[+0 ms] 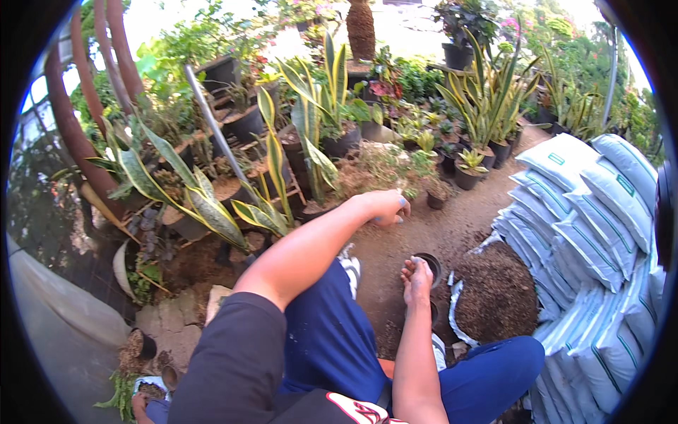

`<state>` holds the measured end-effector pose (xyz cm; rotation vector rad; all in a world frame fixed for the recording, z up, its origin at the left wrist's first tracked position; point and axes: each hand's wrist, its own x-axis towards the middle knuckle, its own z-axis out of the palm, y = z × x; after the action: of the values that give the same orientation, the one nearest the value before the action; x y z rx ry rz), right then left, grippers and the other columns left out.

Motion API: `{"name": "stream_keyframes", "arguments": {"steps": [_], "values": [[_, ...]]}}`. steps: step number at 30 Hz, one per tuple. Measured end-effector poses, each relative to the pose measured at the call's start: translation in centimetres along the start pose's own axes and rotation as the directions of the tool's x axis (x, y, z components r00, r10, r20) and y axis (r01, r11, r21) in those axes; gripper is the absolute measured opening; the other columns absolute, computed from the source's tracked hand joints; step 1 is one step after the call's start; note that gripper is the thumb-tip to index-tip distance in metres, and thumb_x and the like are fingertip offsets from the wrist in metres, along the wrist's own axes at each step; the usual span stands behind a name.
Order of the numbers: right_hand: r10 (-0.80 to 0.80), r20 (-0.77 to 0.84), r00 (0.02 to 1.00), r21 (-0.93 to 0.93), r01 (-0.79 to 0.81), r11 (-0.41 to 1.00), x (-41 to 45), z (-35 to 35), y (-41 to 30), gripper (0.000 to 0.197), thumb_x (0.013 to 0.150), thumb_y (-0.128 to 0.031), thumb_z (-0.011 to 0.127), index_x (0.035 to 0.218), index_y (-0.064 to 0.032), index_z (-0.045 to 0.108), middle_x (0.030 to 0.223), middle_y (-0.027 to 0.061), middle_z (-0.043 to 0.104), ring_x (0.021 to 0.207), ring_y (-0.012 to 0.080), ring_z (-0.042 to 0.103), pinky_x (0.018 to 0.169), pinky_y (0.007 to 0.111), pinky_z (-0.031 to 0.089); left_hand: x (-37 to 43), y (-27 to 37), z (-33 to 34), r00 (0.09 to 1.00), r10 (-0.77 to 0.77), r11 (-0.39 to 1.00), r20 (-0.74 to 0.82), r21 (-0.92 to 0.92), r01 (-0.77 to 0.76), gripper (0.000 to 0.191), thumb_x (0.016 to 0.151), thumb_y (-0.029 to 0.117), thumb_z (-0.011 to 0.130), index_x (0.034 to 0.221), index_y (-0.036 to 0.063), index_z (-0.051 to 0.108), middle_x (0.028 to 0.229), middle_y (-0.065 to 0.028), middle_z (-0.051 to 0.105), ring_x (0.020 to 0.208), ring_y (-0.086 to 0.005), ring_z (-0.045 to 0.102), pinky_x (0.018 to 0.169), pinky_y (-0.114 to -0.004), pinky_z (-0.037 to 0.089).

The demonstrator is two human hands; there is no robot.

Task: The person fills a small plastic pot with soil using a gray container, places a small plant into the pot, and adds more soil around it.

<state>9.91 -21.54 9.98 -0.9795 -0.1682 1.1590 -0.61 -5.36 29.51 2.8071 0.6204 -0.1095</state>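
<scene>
My left hand (389,207) reaches forward over the soil path, its back towards me and its fingers bent downward. Blue marks show on its fingers, and I see nothing held in it. A small dark pot with a dry-looking plant (436,194) stands a little to its right. Nearer to me, my right hand (417,275) is turned with its fingers curled. It overlaps the rim of a black plastic pot (433,269); whether it grips that rim I cannot tell. Another dark pot (434,314) is partly hidden behind my right forearm. Dark potting soil (495,297) lies heaped to the right.
White sacks (588,222) are stacked high along the right. Potted snake plants (312,122) and other plants line the left and far side. A metal pole (214,124) leans among them. At the lower left, another person's hand (140,401) is beside a soil-filled container (152,391).
</scene>
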Motion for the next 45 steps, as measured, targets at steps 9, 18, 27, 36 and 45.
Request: {"name": "stream_keyframes", "arguments": {"steps": [9,18,27,36,45], "values": [[-0.28,0.291,0.915,-0.343,0.373,0.862,0.9,5.8,-8.0,0.01,0.094,-0.011,0.068,0.1,-0.0091,0.06,0.085,-0.002,0.061,0.069,0.0074,0.057,0.063,0.024,0.046,1.4,-7.2,0.4,0.94,-0.333,0.929,-0.076,-0.198,0.313,0.044,0.091,0.024,0.071,0.132,0.0082,0.065,0.123,-0.0177,0.071,0.114,-0.0335,0.068,0.1,-0.041,0.053],[0.28,0.467,0.839,-0.524,0.517,-0.677,12.0,13.6,-21.0,0.032,0.084,-0.025,0.073,0.11,-0.0061,0.07,0.111,0.0177,0.073,0.106,0.0352,0.069,0.09,0.047,0.056,3.4,-10.6,0.6,0.945,-0.326,0.92,-0.033,-0.24,0.309,0.047,0.089,0.028,0.071,0.132,0.0082,0.065,0.124,-0.0229,0.068,0.119,-0.0382,0.064,0.102,-0.043,0.051],[0.169,0.636,0.753,-0.69,0.653,-0.313,22.9,15.2,-13.3,0.029,0.083,-0.023,0.071,0.106,-0.0067,0.073,0.109,0.0202,0.073,0.107,0.0357,0.069,0.095,0.044,0.055,4.7,-12.6,1.2,0.689,-0.639,0.762,-0.342,-0.408,0.504,0.032,0.099,0.031,0.061,0.116,0.007,0.074,0.098,-0.0214,0.075,0.099,-0.0385,0.071,0.09,-0.047,0.055],[-0.263,0.726,0.635,-0.676,0.729,-0.106,26.6,21.6,-7.7,0.042,0.081,-0.015,0.071,0.122,-0.0091,0.061,0.131,0.018,0.057,0.12,0.0394,0.054,0.1,0.049,0.048,3.4,-16.1,1.5,0.687,-0.637,0.771,-0.349,-0.296,0.564,0.05,0.091,0.011,0.064,0.141,0.0147,0.059,0.12,-0.0233,0.069,0.115,-0.0408,0.065,0.102,-0.045,0.051],[-0.198,0.854,0.481,-0.515,0.726,-0.455,29.8,24.8,-5.5,0.04,0.088,-0.015,0.061,0.128,-0.0096,0.067,0.16,0.0098,0.04,0.145,0.0361,0.039,0.115,0.055,0.034,2.7,-15.5,0.5,0.676,-0.664,0.74,-0.319,-0.153,0.655,0.045,0.092,0.022,0.068,0.135,0.0083,0.063,0.134,-0.0218,0.062,0.129,-0.0377,0.057,0.112,-0.045,0.044]]}}
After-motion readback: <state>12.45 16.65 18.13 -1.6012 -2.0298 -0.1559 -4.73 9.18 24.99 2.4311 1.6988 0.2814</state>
